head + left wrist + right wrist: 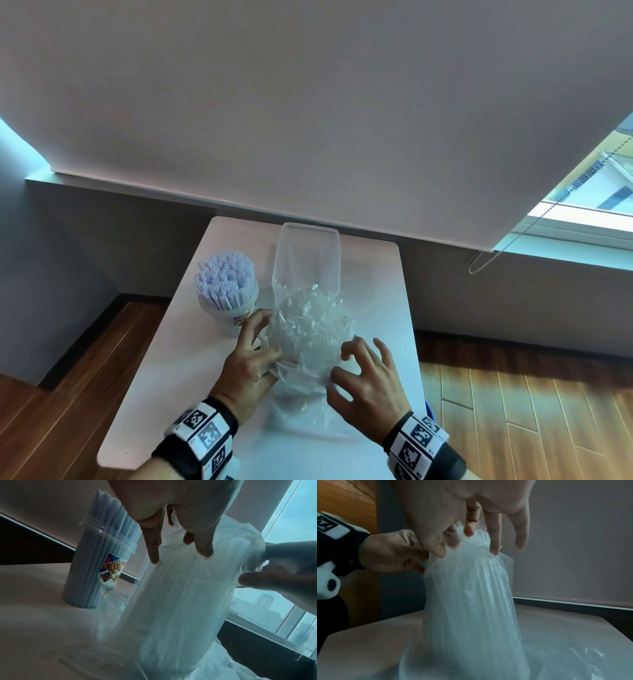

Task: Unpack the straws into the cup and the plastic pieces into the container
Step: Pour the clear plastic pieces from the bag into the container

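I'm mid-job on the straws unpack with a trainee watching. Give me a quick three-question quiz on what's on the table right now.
1. True or false: the cup already holds straws.
2. Which hand is nearer the cup? A) left hand B) right hand
3. Fill in: both hands work at the clear plastic ____ standing in front of the container.

Key: 1 true; 2 A; 3 bag. The right wrist view shows both hands pinching the bag's gathered top.
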Demonstrator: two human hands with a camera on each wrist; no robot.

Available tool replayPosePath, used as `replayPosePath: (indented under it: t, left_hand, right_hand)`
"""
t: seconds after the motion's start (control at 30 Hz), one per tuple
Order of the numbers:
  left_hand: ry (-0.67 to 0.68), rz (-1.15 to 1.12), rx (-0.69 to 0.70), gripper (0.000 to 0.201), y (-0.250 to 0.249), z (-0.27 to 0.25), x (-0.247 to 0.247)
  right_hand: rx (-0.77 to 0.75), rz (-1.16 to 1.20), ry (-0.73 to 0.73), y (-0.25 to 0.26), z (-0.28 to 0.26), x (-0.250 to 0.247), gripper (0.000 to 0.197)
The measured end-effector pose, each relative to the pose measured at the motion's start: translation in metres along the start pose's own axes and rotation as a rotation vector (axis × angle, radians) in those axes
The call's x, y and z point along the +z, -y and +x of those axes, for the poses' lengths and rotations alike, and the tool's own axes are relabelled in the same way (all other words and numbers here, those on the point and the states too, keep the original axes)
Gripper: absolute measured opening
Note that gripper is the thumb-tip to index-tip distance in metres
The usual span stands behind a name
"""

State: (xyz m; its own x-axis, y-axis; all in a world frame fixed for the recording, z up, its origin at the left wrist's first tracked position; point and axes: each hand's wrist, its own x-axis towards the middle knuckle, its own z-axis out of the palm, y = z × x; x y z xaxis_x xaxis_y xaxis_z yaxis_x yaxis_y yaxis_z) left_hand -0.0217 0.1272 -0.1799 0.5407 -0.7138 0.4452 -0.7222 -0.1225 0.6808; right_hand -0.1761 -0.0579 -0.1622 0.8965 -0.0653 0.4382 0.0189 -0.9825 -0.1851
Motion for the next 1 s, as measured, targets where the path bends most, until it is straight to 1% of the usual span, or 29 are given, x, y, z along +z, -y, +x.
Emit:
replayPosePath:
  t: [0.07, 0.17, 0.23, 0.33, 0.4, 0.47, 0.5, 0.53, 0.57, 0.6, 0.63, 0.7, 0.73, 0.77, 0.83, 0.87, 0.93, 1.0]
  left_hand:
    - [0.026, 0.027, 0.003, 0.029, 0.004, -0.003, 0.001]
    - [0.079, 0.05, -0.007, 0.032, 0.01, -0.009, 0.003]
    - [0.09, 0.044, -0.071, 0.03, 0.015, -0.015, 0.006]
    - [0.058, 0.025, -0.194, 0.033, 0.02, -0.021, 0.01]
    - [0.001, -0.031, -0.271, 0.047, 0.02, -0.021, 0.011]
    - [-0.057, -0.129, -0.379, 0.073, 0.019, -0.019, 0.01]
    - [-0.068, -0.196, -0.427, 0.083, 0.018, -0.017, 0.008]
    - [-0.05, -0.264, -0.451, 0.088, 0.015, -0.014, 0.004]
    - [0.002, -0.315, -0.463, 0.091, 0.012, -0.01, 0.0]
    - [0.092, -0.346, -0.479, 0.096, 0.008, -0.005, -0.006]
    - [0.205, -0.367, -0.5, 0.104, 0.004, 0.0, -0.011]
    - [0.417, -0.384, -0.529, 0.127, 0.001, 0.01, -0.02]
    - [0.484, -0.381, -0.533, 0.136, 0.001, 0.013, -0.023]
    - [0.534, -0.379, -0.53, 0.14, -0.001, 0.017, -0.025]
    - [0.59, -0.397, -0.517, 0.136, -0.005, 0.025, -0.025]
    - [0.587, -0.412, -0.517, 0.13, -0.006, 0.027, -0.022]
    - [0.526, -0.413, -0.55, 0.119, -0.012, 0.028, -0.015]
    - [0.482, -0.354, -0.584, 0.115, -0.017, 0.025, -0.008]
  right_hand:
    - [0.014, -0.018, 0.044, 0.004, -0.004, 0.002, 0.015]
    - [0.024, -0.055, 0.103, 0.005, -0.013, 0.008, 0.014]
    - [0.03, -0.052, 0.123, 0.003, -0.019, 0.012, 0.011]
    - [0.033, 0.007, 0.146, 0.003, -0.026, 0.016, 0.006]
    - [0.038, 0.077, 0.157, 0.004, -0.027, 0.016, 0.006]
    - [0.108, 0.187, 0.127, 0.003, -0.023, 0.012, 0.008]
    - [0.179, 0.24, 0.104, 0.002, -0.02, 0.008, 0.017]
    - [0.265, 0.288, 0.09, 0.001, -0.015, 0.004, 0.031]
    - [0.342, 0.323, 0.093, -0.002, -0.009, -0.001, 0.048]
    - [0.384, 0.35, 0.106, -0.006, -0.002, -0.005, 0.063]
    - [0.394, 0.381, 0.138, -0.011, 0.005, -0.008, 0.079]
    - [0.389, 0.474, 0.276, -0.02, 0.02, -0.013, 0.106]
    - [0.392, 0.515, 0.364, -0.024, 0.027, -0.014, 0.115]
    - [0.406, 0.543, 0.444, -0.027, 0.031, -0.013, 0.121]
    - [0.445, 0.564, 0.532, -0.033, 0.035, -0.008, 0.121]
    - [0.471, 0.556, 0.546, -0.035, 0.035, -0.004, 0.12]
    - [0.522, 0.499, 0.567, -0.038, 0.033, 0.004, 0.118]
    - [0.549, 0.446, 0.597, -0.037, 0.028, 0.013, 0.113]
